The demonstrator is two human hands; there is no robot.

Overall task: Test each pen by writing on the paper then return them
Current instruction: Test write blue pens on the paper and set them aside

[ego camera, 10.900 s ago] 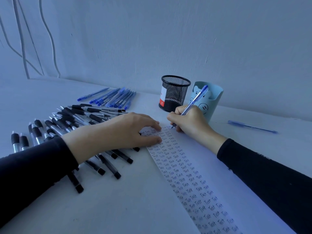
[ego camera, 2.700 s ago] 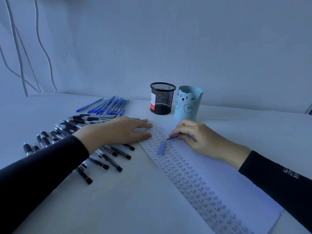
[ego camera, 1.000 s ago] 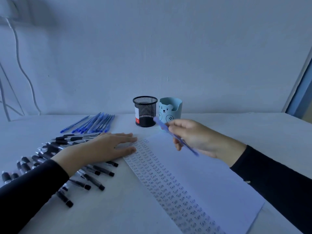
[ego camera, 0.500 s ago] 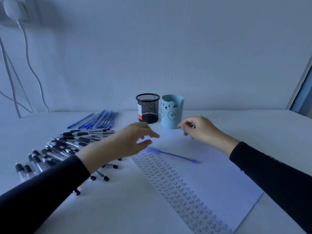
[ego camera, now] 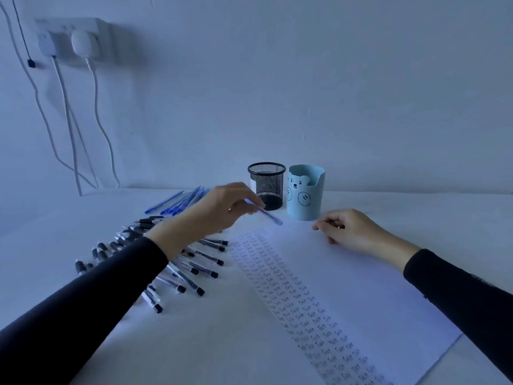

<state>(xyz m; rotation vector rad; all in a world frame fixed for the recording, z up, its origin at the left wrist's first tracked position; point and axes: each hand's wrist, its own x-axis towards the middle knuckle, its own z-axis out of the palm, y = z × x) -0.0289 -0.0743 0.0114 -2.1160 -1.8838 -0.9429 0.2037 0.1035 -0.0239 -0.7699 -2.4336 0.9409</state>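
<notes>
Left hand (ego camera: 219, 209) pinches blue pen (ego camera: 268, 215), raised above paper's (ego camera: 361, 287) far end, before mesh cup (ego camera: 267, 185). Right hand (ego camera: 349, 230) rests on paper, fingers loosely curled, holding nothing. Black pens (ego camera: 177, 262) at table's (ego camera: 194, 343) left.

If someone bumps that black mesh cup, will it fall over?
Probably yes. The black mesh cup shows no pens inside, so it is likely light and may slide or tip. Being round, it might roll once down. The blue bear cup close beside it might block that side.
</notes>
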